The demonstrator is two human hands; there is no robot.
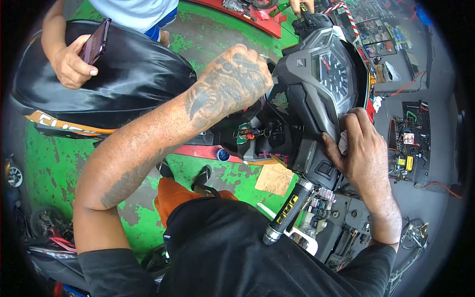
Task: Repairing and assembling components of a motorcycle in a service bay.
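My right hand (363,148) is at the edge of the scooter's instrument cluster (332,72), with a pale crumpled cloth (343,142) pinched between thumb and fingers. My left hand (240,74) is closed in a fist beside the dark front cowl (294,74), left of the dash; what it may hold is hidden under the fingers. Below that arm, a bunch of keys (251,134) with a red piece and a green tag hangs near the ignition. A handlebar grip (292,205) in black with yellow lettering points toward my chest.
A black scooter seat (114,74) lies to the left. Behind it stands another person, whose hand (74,64) holds a phone (96,42). Another hand (301,6) is at the far handlebar end. A blue cup (222,155) and cardboard (273,179) are below; tools (408,138) lie right.
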